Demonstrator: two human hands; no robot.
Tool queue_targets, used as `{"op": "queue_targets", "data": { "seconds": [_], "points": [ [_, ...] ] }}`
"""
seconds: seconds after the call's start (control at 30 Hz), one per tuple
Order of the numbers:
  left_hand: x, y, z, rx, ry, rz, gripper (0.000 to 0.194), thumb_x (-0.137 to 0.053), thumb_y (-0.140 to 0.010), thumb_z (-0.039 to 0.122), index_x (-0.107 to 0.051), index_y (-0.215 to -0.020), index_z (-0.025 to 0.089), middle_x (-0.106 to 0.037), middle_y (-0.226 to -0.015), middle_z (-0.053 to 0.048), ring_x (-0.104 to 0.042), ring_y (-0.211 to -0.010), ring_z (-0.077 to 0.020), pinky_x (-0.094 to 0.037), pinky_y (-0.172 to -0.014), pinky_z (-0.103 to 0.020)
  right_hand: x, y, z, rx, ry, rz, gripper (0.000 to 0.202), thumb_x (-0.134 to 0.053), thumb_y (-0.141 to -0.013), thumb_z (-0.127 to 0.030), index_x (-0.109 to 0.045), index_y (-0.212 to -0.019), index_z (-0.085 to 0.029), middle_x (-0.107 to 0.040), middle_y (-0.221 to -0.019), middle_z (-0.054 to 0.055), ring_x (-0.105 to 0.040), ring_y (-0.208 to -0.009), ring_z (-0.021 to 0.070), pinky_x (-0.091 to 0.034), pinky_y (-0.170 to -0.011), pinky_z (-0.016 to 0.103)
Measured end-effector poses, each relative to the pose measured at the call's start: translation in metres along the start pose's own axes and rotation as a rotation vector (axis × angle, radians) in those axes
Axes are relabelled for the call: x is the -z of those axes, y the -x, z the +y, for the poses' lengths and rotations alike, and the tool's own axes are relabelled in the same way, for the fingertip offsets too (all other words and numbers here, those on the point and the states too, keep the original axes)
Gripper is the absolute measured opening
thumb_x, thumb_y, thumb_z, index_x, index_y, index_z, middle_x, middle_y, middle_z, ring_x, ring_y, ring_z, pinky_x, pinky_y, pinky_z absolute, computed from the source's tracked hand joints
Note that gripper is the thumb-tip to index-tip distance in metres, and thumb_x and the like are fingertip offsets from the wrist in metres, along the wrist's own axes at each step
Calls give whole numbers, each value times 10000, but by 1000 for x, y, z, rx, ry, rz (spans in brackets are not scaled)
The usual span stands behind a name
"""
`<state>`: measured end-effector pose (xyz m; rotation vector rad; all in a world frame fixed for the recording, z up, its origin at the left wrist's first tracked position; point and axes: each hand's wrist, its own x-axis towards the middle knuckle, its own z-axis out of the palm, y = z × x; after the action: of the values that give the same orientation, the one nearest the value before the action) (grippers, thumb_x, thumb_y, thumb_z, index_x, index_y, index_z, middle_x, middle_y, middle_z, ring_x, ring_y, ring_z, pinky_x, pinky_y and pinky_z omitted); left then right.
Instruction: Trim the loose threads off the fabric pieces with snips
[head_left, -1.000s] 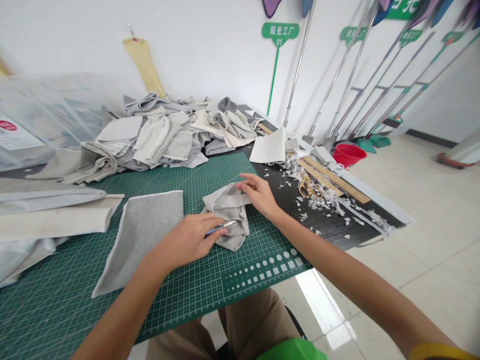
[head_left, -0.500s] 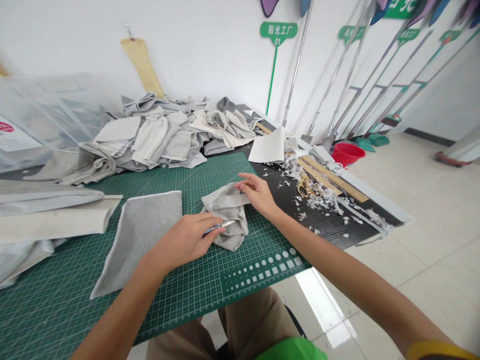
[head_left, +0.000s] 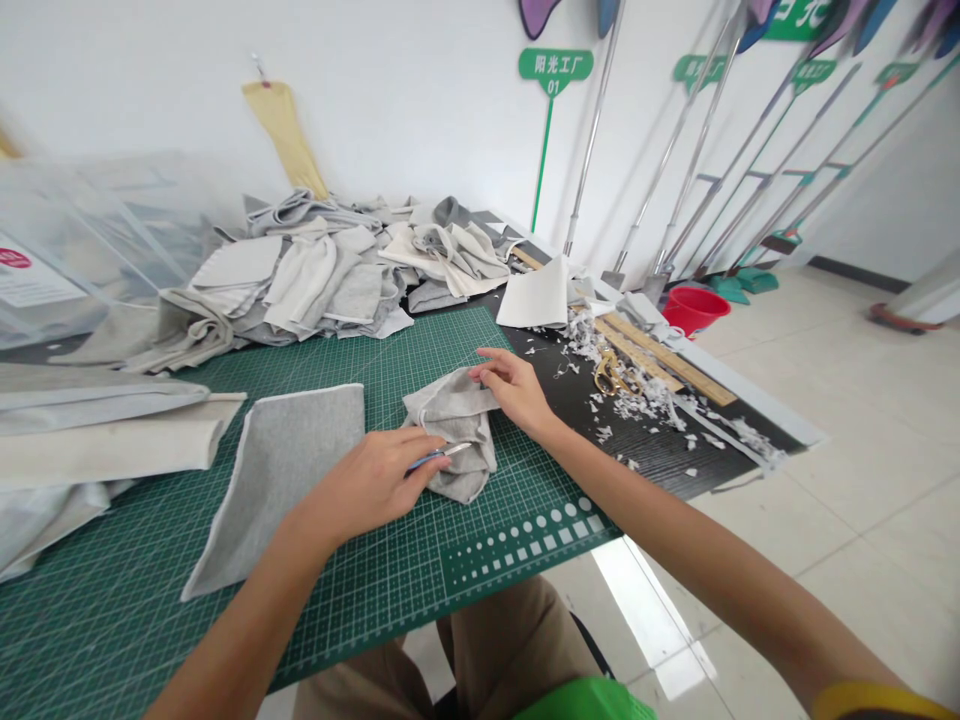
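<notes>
My left hand (head_left: pixel 379 478) is closed round a small cutting tool (head_left: pixel 442 455) with a blue handle and a metal tip, which lies over a crumpled grey cloth (head_left: pixel 469 470). My right hand (head_left: pixel 514 388) pinches the upper right edge of that same cloth. The cloth rests on a green cutting mat (head_left: pixel 382 570). To the left of it lies a flat grey cloth piece (head_left: pixel 292 450) with pale edges, partly behind my left hand and forearm.
Heaped grey and white cloths (head_left: pixel 322 270) line the back, beside a clear plastic box (head_left: pixel 97 240). Folded cloths (head_left: pixel 97 430) lie at left. At right are gold scissors (head_left: pixel 609 374), wooden rulers (head_left: pixel 667 355), white scraps and a red basin (head_left: pixel 696 308) on the floor.
</notes>
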<state>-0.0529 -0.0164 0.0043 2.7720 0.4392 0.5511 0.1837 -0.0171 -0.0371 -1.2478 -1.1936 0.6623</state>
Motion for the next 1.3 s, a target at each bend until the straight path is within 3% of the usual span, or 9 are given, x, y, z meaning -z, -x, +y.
{"op": "queue_targets", "data": {
  "seconds": [0.17,0.9,1.1,1.3],
  "points": [
    [0,1,1,14,-4,-7,250,-550,-937,303,-616,-1135,166,-696,-992,-51,-652,-907,-186,-519,-805,-316,0,0,0,7,-12,-2,319,-542,-816,-150,-596,-1129,-177,-732,-880,43,-680,-838,165,-532,-827,359],
    [1,1,2,5,-9,-3,201,-484,-967,263,-642,-1054,175,-706,-993,-53,-657,-885,-186,-524,-792,-332,0,1,-4,10,9,2,332,-522,-809,-137,-596,-1132,-164,-737,-875,42,-677,-827,153,-523,-823,338],
    [1,1,1,26,-18,-14,251,-541,-939,299,-612,-1145,175,-698,-1018,-61,-652,-911,-201,-526,-810,-347,0,0,-2,15,1,4,332,-535,-807,-147,-598,-1131,-176,-736,-874,38,-682,-836,159,-527,-824,345],
    [0,1,0,14,-10,-20,203,-479,-969,268,-638,-1051,173,-703,-993,-54,-655,-884,-189,-520,-799,-334,1,0,-4,17,-2,1,332,-531,-807,-148,-598,-1132,-168,-734,-875,50,-677,-823,160,-526,-803,341]
  ]
}}
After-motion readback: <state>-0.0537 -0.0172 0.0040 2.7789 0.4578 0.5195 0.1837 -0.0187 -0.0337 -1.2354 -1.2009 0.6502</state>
